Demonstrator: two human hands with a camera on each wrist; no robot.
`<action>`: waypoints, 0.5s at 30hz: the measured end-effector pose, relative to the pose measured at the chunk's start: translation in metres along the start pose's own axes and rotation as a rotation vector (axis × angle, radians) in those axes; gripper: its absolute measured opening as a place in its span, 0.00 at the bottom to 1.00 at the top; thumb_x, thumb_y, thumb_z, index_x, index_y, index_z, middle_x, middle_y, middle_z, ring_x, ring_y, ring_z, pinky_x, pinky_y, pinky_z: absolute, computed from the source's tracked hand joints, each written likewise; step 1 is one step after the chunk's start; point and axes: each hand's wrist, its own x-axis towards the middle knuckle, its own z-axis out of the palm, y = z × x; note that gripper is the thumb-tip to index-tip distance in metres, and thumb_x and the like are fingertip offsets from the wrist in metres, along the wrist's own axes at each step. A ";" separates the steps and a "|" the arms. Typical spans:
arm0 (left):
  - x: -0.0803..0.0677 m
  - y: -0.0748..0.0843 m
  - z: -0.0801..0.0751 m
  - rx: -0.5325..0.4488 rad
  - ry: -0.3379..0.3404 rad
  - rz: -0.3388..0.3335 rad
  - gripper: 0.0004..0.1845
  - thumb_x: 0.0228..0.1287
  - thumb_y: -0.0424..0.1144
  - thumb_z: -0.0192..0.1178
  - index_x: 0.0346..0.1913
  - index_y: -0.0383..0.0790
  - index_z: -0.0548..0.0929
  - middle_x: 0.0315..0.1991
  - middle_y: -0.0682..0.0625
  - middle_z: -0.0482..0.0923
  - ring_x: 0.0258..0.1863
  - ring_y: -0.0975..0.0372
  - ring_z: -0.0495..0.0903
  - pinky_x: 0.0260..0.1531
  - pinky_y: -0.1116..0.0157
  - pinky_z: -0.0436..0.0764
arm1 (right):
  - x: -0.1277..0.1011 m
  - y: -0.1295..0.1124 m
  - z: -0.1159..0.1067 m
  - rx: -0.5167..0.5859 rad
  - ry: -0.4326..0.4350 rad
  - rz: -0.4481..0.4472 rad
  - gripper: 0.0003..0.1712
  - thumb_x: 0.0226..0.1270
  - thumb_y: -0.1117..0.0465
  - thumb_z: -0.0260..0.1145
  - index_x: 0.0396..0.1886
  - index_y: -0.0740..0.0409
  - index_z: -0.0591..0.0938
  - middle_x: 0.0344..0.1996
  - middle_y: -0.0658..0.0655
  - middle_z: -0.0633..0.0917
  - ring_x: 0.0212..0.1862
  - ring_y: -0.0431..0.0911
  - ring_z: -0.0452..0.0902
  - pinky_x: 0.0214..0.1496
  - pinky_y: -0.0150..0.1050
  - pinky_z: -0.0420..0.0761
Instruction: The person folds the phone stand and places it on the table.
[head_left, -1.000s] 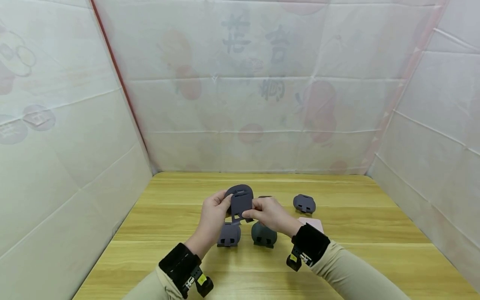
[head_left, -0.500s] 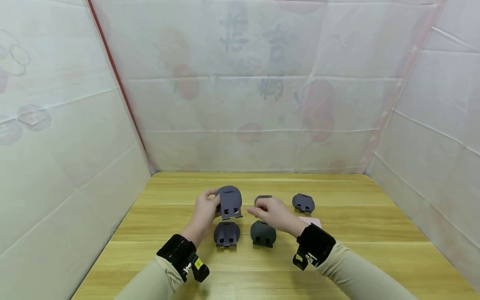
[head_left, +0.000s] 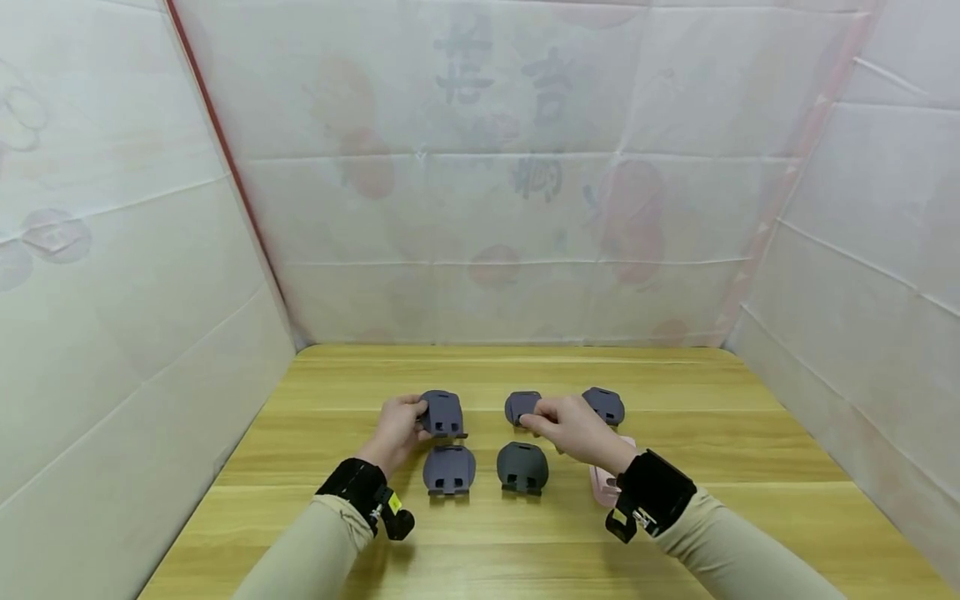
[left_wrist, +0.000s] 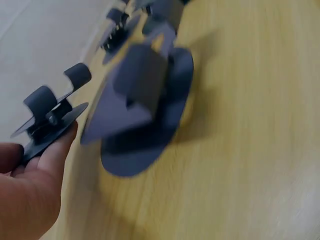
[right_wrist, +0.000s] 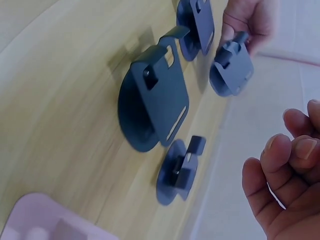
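Observation:
My left hand (head_left: 397, 429) grips a dark purple-grey folding phone stand (head_left: 442, 414) by the left edge of its round base, thumb on top and fingers underneath in the left wrist view. The stand's plate is folded low over the base, its two front hooks turned up. Just in front of it sits a similar stand (head_left: 449, 470) on the table. My right hand (head_left: 576, 429) hovers with loosely curled fingers and nothing in them, as the right wrist view shows. Beside its fingertips in the head view is a smaller-looking stand (head_left: 519, 406); a dark greenish stand (head_left: 522, 467) is nearer me.
Another stand (head_left: 604, 405) lies at the back right, partly behind my right hand. A flat pink object (head_left: 602, 486) lies under my right wrist, partly covered. The wooden table (head_left: 480, 550) is bounded by pale sheet walls (head_left: 480, 300) at the back and sides.
My right hand has let go of the held stand and moved right. My left hand has carried that stand left and lowered it toward the table behind the purple-grey one.

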 end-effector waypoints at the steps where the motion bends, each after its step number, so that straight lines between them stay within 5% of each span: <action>1: 0.002 -0.001 -0.001 0.009 -0.002 -0.009 0.27 0.83 0.32 0.41 0.76 0.21 0.55 0.71 0.25 0.63 0.58 0.48 0.76 0.48 0.61 0.84 | -0.001 0.002 -0.001 0.000 -0.001 0.005 0.21 0.80 0.46 0.57 0.26 0.50 0.74 0.17 0.46 0.68 0.19 0.41 0.66 0.27 0.36 0.69; 9: 0.011 -0.005 -0.003 0.140 -0.002 -0.004 0.26 0.83 0.30 0.37 0.78 0.24 0.55 0.76 0.26 0.56 0.74 0.39 0.62 0.67 0.49 0.73 | -0.005 0.023 -0.013 -0.007 0.013 0.065 0.17 0.81 0.46 0.57 0.32 0.48 0.80 0.16 0.48 0.70 0.20 0.43 0.67 0.28 0.37 0.68; 15: 0.011 0.000 0.000 0.286 0.022 0.061 0.29 0.77 0.25 0.39 0.78 0.25 0.56 0.78 0.29 0.54 0.78 0.40 0.52 0.74 0.46 0.61 | -0.012 0.051 -0.030 0.099 0.056 0.206 0.19 0.81 0.44 0.56 0.37 0.53 0.80 0.22 0.54 0.75 0.28 0.57 0.73 0.38 0.45 0.70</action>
